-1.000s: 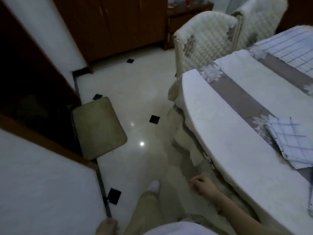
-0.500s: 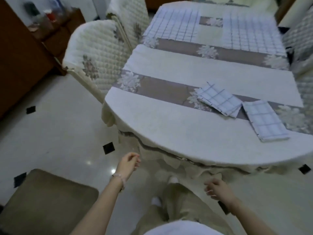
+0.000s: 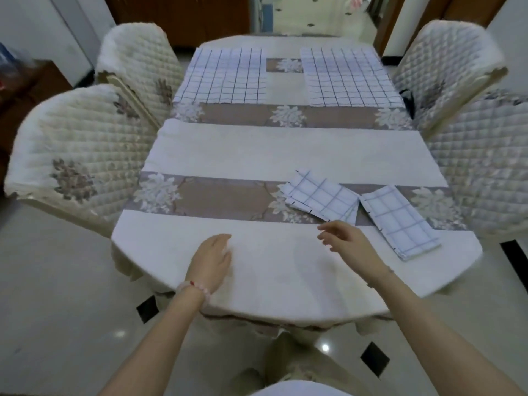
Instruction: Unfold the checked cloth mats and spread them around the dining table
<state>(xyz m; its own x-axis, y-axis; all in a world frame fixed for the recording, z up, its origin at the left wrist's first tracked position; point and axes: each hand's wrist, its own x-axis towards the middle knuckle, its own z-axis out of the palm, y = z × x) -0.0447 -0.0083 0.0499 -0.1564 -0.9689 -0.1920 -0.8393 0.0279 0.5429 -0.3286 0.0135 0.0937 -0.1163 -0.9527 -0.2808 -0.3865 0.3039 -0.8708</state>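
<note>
Two folded checked mats lie on the near right of the dining table (image 3: 257,155): one (image 3: 321,199) skewed on the brown band, the other (image 3: 398,221) to its right. Two unfolded checked mats lie flat at the far end, one on the left (image 3: 224,77) and one on the right (image 3: 350,78). My left hand (image 3: 210,261) hovers palm down over the near white strip, fingers together, holding nothing. My right hand (image 3: 347,242) is just short of the nearer folded mat, fingers apart and empty.
Quilted white chairs stand at both sides: two on the left (image 3: 77,155) (image 3: 137,67), two on the right (image 3: 445,67) (image 3: 485,164). The tablecloth hangs over the near rounded edge. Wooden cabinets (image 3: 183,15) and a doorway lie beyond the far end.
The view has swung from the floor beside the table to facing it head on. Both hands rose from below the table edge to above its near end.
</note>
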